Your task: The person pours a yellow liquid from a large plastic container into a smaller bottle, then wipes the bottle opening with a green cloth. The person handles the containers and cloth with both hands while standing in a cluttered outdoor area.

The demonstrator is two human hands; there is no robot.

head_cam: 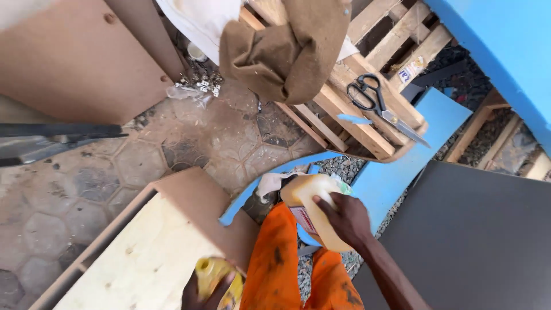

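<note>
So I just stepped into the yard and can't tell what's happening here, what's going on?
A person in orange trousers grips a pale yellow plastic jug with the right hand. The left hand holds a yellow item over a light wooden panel. Black scissors lie on a slatted pallet beside a brown cloth.

Bright, even daylight; soft shadows; edges slightly stretched

Cream plastic jug [313, 209] with red-white label [304, 219]; small, perhaps printed wrapper [411, 70] on pallet slats [367, 132]
</note>
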